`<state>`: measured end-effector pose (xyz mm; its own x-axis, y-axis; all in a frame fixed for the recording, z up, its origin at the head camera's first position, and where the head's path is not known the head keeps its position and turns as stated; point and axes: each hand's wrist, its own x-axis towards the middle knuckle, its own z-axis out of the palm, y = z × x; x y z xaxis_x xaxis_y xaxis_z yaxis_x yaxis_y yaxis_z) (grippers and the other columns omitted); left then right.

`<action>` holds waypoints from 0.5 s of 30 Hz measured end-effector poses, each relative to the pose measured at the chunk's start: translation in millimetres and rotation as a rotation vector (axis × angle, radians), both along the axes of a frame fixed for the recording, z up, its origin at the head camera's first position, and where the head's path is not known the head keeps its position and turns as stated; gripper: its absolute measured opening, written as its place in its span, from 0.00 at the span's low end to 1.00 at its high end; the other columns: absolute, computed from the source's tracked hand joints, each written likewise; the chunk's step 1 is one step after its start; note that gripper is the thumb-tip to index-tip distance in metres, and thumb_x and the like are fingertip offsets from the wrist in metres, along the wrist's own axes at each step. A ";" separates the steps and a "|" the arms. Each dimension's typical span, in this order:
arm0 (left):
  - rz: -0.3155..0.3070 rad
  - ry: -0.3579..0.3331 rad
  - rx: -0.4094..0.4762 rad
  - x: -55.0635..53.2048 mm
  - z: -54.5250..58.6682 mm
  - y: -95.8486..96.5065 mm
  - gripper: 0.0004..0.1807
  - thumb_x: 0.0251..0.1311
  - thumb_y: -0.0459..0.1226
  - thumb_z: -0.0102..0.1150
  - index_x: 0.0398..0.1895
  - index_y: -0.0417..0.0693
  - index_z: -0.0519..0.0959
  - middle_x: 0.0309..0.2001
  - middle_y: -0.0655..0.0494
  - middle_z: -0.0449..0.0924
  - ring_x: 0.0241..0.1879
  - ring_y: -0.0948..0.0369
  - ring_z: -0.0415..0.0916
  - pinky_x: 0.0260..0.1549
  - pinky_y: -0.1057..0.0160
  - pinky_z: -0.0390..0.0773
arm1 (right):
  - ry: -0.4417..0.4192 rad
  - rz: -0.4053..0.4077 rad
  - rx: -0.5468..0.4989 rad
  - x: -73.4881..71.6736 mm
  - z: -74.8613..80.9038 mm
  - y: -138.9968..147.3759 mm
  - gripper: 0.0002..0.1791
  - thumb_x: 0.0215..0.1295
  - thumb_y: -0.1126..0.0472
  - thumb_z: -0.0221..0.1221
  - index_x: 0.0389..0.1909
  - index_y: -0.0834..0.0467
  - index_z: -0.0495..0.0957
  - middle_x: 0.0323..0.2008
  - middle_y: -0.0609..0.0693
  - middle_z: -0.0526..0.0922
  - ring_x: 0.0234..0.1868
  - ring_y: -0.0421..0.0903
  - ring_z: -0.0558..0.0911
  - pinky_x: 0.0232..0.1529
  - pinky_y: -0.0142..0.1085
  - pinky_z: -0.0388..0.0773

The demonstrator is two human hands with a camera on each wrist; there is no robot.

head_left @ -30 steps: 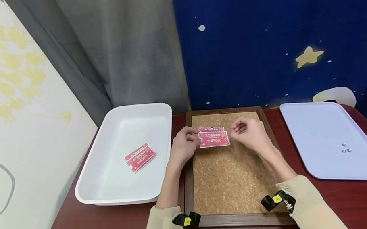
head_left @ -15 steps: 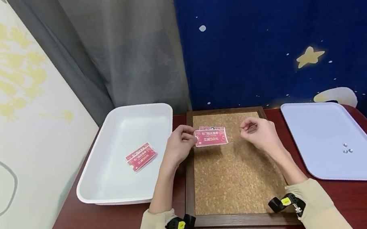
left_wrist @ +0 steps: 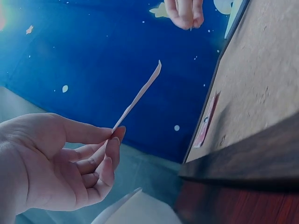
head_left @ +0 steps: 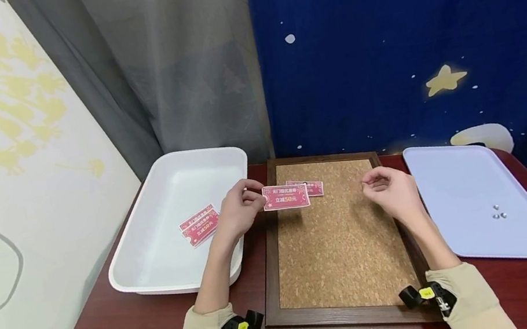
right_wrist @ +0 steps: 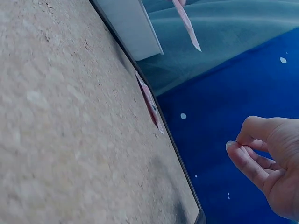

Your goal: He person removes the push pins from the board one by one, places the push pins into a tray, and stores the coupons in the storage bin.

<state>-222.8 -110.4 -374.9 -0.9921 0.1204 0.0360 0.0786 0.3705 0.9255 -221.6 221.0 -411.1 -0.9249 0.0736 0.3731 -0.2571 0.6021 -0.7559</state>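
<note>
My left hand pinches a red paper coupon by its left edge, holding it above the cork board near the upper left. In the left wrist view this coupon appears edge-on between thumb and fingers. Another red coupon is fixed to the board by a small round tack, partly hidden behind the held one. Over the board's right side, thumb and fingertips of my right hand are pressed together. A thin tip like that of a thumbtack pokes out below them.
A white basin on the left contains two overlapping red coupons. To the right lies a pale lilac tray with three silvery tacks. A brown wooden frame edges the board; curtains hang behind.
The held coupon has moved left with my left hand, uncovering more of the pinned coupon. My right hand has drawn away to the right, apart from the held coupon.
</note>
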 end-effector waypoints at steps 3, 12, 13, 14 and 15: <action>0.009 -0.001 -0.010 1.4 1.3 -7.6 0.14 0.67 0.31 0.59 0.55 0.42 0.77 0.38 0.48 0.84 0.36 0.53 0.79 0.34 0.61 0.73 | -0.004 -0.011 -0.006 2.1 0.3 5.2 0.05 0.57 0.72 0.63 0.34 0.65 0.84 0.31 0.58 0.86 0.29 0.29 0.81 0.32 0.21 0.77; 0.033 0.006 -0.039 4.4 3.6 -33.5 0.16 0.66 0.30 0.58 0.56 0.40 0.76 0.39 0.45 0.84 0.39 0.48 0.81 0.36 0.62 0.75 | -0.012 -0.065 0.012 12.9 3.0 24.2 0.06 0.58 0.69 0.62 0.36 0.65 0.84 0.32 0.57 0.86 0.28 0.26 0.80 0.33 0.20 0.76; 0.039 0.006 -0.046 4.8 3.7 -36.4 0.16 0.67 0.30 0.58 0.56 0.41 0.76 0.39 0.45 0.84 0.40 0.47 0.81 0.36 0.61 0.74 | -0.010 -0.072 0.018 14.5 3.4 26.7 0.06 0.58 0.69 0.63 0.36 0.65 0.84 0.32 0.57 0.86 0.28 0.26 0.80 0.33 0.20 0.76; 0.043 0.004 -0.053 5.1 3.9 -39.3 0.16 0.67 0.30 0.58 0.56 0.41 0.75 0.39 0.45 0.84 0.40 0.46 0.81 0.36 0.61 0.74 | -0.008 -0.078 0.022 16.0 3.7 29.3 0.06 0.58 0.68 0.63 0.36 0.64 0.84 0.32 0.57 0.86 0.28 0.26 0.80 0.33 0.20 0.76; 0.048 0.005 -0.058 5.2 3.8 -42.2 0.15 0.67 0.31 0.58 0.56 0.41 0.75 0.39 0.45 0.84 0.41 0.47 0.81 0.36 0.62 0.74 | -0.009 -0.085 0.025 17.0 3.6 31.9 0.06 0.59 0.68 0.63 0.36 0.64 0.84 0.32 0.57 0.86 0.28 0.26 0.80 0.34 0.20 0.76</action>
<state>-217.7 -152.5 -371.1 -0.9966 0.0745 0.0353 0.0638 0.4273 0.9019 -204.6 252.9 -407.5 -0.9189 0.1427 0.3677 -0.1978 0.6399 -0.7426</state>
